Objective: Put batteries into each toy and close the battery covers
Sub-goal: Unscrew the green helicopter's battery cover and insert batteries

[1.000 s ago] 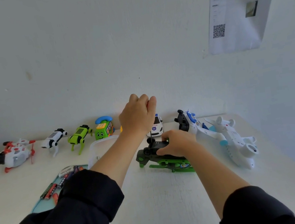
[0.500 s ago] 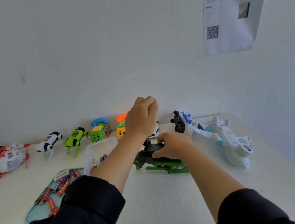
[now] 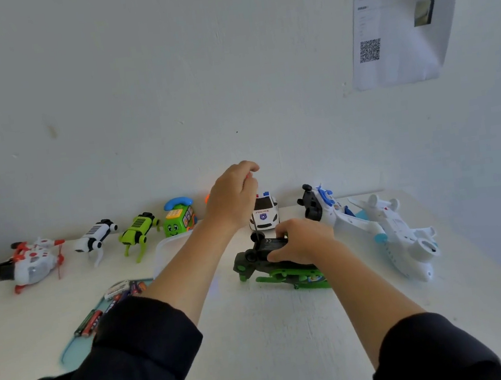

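- Near the desk's (image 3: 277, 338) middle: green-and-black toy helicopter (image 3: 279, 265), lying belly-up, battery cover (image 3: 273, 243) facing upward.
- Right hand (image 3: 301, 243): clamped over the toy's body, steadying it.
- Left hand (image 3: 234, 196): fingers curled round a thin screwdriver (image 3: 256, 220), tip standing at the cover.
- Handling, judged: light, rigid plastic; rotor and skids likely fragile, so hold the fuselage.
- Left, near: teal tray (image 3: 70, 354) holding loose batteries (image 3: 90, 321); clear tub (image 3: 168, 250) behind the forearm, contents hidden.
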{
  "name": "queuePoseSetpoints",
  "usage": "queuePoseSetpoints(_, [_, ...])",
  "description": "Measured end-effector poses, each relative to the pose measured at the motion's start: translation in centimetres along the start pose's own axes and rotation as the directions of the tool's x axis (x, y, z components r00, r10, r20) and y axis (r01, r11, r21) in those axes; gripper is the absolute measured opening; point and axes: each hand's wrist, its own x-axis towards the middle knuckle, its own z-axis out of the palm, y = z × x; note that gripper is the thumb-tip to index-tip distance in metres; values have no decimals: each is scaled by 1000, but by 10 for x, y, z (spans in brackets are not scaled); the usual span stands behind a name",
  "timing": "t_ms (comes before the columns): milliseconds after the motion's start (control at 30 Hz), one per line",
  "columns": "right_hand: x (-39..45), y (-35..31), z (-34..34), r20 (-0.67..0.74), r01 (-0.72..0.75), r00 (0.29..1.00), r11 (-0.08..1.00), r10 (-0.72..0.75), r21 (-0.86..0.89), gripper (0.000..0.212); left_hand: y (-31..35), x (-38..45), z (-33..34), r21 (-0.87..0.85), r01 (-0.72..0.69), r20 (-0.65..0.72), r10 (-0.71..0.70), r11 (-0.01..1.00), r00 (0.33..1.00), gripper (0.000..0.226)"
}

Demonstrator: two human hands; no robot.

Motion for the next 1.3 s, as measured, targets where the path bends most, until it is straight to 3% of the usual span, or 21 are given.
queuePoseSetpoints(167, [1,0,0,2,-8,1000,1000,8,-12,33,-2,3,-9,-80,14,169,0,997,986,38])
queuePoseSetpoints(233, [1,0,0,2,-9,1000,1000,9,-13,32,-3,2,-10,-81,-10,132,20,997,991,32])
queuePoseSetpoints(333, [0,-1,-1,0,-7,1000,1000,7,-11,31,-6,4,-6,118,-83,37,79,990,996,23])
queuePoseSetpoints(433, [0,-1,-1,-1,-9,1000,1000,9,-4,30,-7,3,-2,190,-45,-50,55,981,997,26])
queuePoseSetpoints(500, [0,-1,-2,0,-10,1000,1000,10,-2,30,-10,5,-2,84,38,-21,-36,996,999,22])
queuePoseSetpoints(567, [0,-2,-2,9,-9,1000,1000,9,-9,31,-8,6,-6,-153,135,100,-121,979,988,15])
queuePoseSetpoints(667, [1,-1,-1,-5,-4,1000,1000,4,-9,29,-5,5,-8,-319,166,241,-89,933,966,26])
queuePoseSetpoints(800, [1,-1,-1,-2,1,1000,1000,-1,-14,29,-9,-4,-1,-95,-47,32,50,994,998,18])
queuePoseSetpoints(867, [1,0,-2,-6,1,1000,1000,-1,-11,29,-7,-5,-1,-20,-81,6,81,996,997,16])
queuePoseSetpoints(967, [0,0,-2,-12,2,1000,1000,-2,-16,29,1,-2,-3,-58,-16,97,21,998,995,10])
queuePoseSetpoints(1033, [0,0,-1,-13,6,1000,1000,-7,-18,29,4,1,-6,-56,34,196,-23,998,980,23])
queuePoseSetpoints(1133, [0,0,-1,-10,8,1000,1000,-8,-20,29,5,4,-8,84,-43,247,21,996,969,33])
queuePoseSetpoints(1233, [1,-1,0,-11,10,1000,1000,-10,-26,29,0,0,-5,199,-135,95,118,971,988,25])
queuePoseSetpoints(1300, [1,0,-1,-13,10,1000,1000,-11,-23,29,-5,-3,-2,214,-115,-34,125,970,992,17])
